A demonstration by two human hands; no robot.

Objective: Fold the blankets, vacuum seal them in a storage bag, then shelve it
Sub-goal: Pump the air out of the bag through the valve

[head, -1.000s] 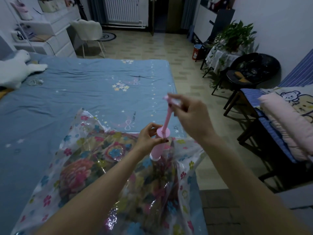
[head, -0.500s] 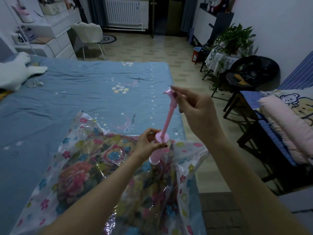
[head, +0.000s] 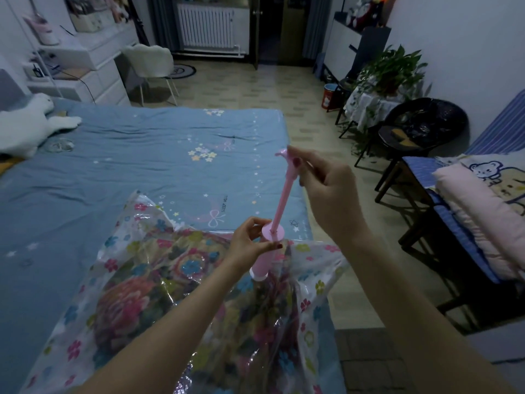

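Note:
A clear storage bag (head: 136, 268) printed with small flowers lies on the blue bed (head: 113, 172), with a folded floral blanket (head: 147, 294) inside it. A pink hand pump (head: 265, 257) stands on the bag near its right edge. My left hand (head: 250, 243) grips the pump's cylinder just under its round top. My right hand (head: 324, 189) pinches the handle at the top of the pump's thin rod (head: 284, 194), which is drawn far out of the cylinder.
A white plush toy (head: 25, 129) lies at the bed's far left. Folded pink and bear-print blankets (head: 483, 200) rest on a striped seat at the right. A black chair (head: 420, 129), a potted plant (head: 389, 72) and a white chair (head: 150, 64) stand on the tiled floor.
My right hand has pulled the pump handle upward, drawing the rod further out of the cylinder. My left hand has stayed on the cylinder.

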